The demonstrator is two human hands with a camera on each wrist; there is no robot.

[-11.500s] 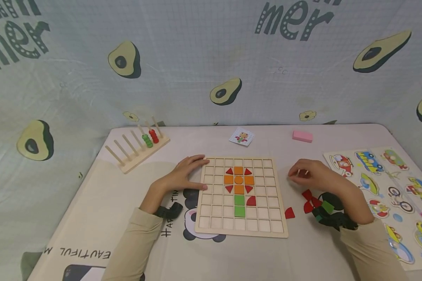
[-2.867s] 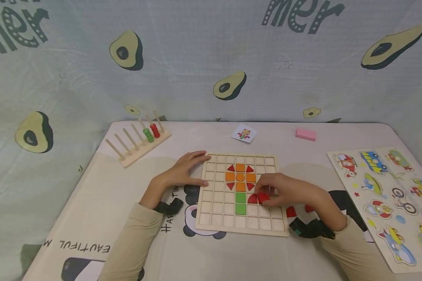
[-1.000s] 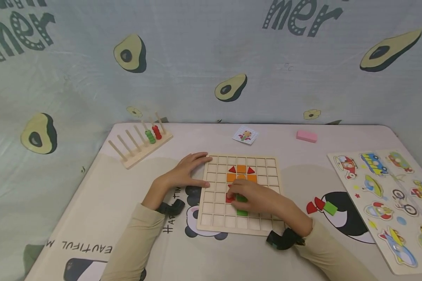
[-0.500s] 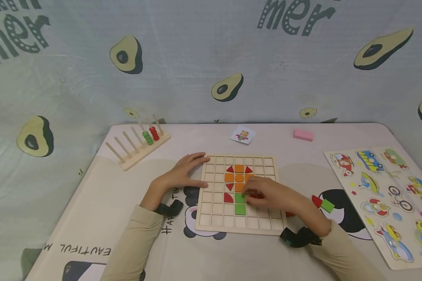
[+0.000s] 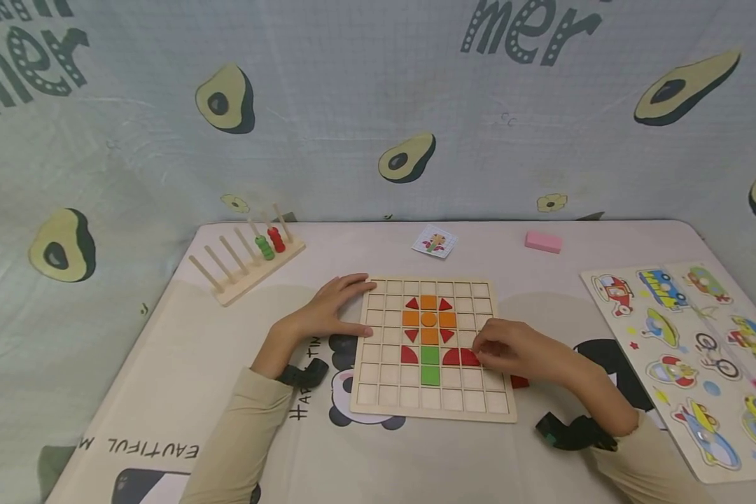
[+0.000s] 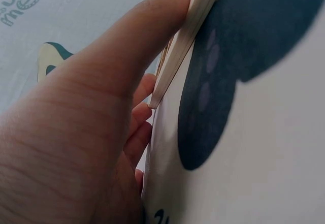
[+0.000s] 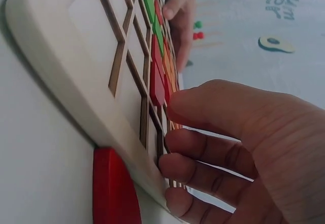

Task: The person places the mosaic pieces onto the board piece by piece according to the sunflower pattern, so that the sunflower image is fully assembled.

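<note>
A wooden grid board [image 5: 372, 395] bears orange squares, an orange circle [image 5: 428, 319], small red triangles and two green squares [image 5: 430, 376]. My left hand [image 5: 324, 308] rests thumb and fingertips along the board's upper left edge. Left of the upper green square sits a red quarter-circle [image 5: 409, 355]; to its right lie two more, the inner one [image 5: 451, 357] and the outer one [image 5: 469, 357]. Over the board's right side hovers my right hand [image 5: 519, 348], fingers loosely bent beside the outer piece. Nothing shows between its thumb [image 7: 203, 107] and fingers in the right wrist view.
Another red piece [image 7: 112, 188] lies against the board's right edge. A picture card [image 5: 435, 242] and pink block [image 5: 543, 242] are at the back. A bead-peg rack [image 5: 255, 276] stands at left, a picture puzzle board [image 5: 687, 371] at right.
A red quarter-circle now sits left of the green squares. My right hand has shifted right across the board, uncovering the orange, green and red pieces. My left hand stays at the board's edge.
</note>
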